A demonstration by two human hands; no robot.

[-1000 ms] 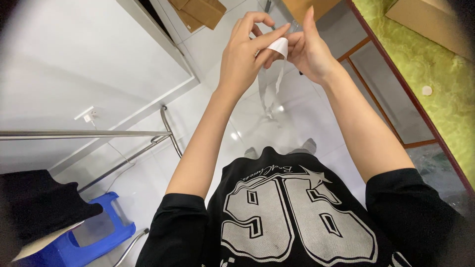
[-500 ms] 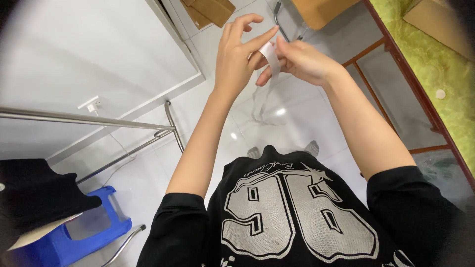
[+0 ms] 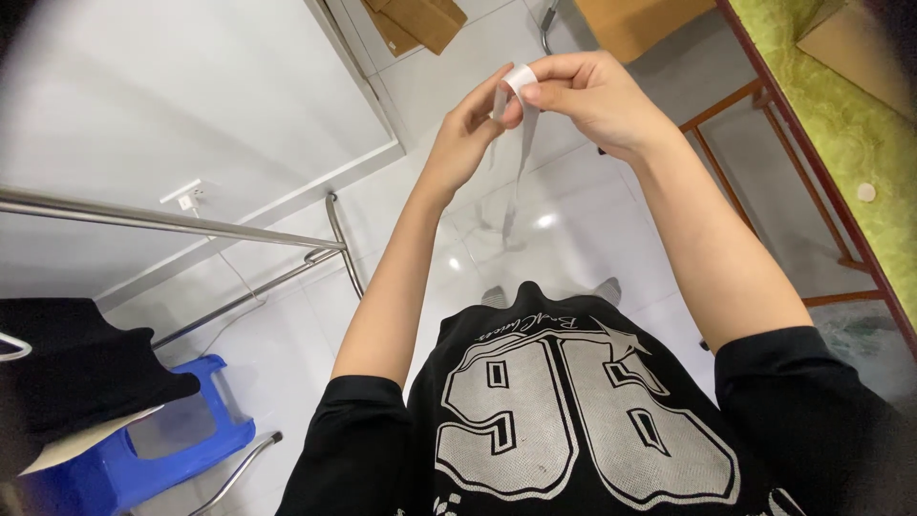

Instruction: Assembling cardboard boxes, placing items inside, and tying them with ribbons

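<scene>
My right hand [image 3: 597, 100] pinches the folded top of a small white strip [image 3: 521, 81] between thumb and forefinger; my left hand [image 3: 465, 139] pinches its hanging tail just beside. The strip's lower end blurs against the glossy floor [image 3: 573, 205]. Below left runs a metal rail [image 3: 172, 222], with a black garment [image 3: 76, 368] over a blue stool [image 3: 143, 459]. A brown cardboard box [image 3: 420, 19] is cut off at the top edge; the green counter [image 3: 841, 124] lies right.
</scene>
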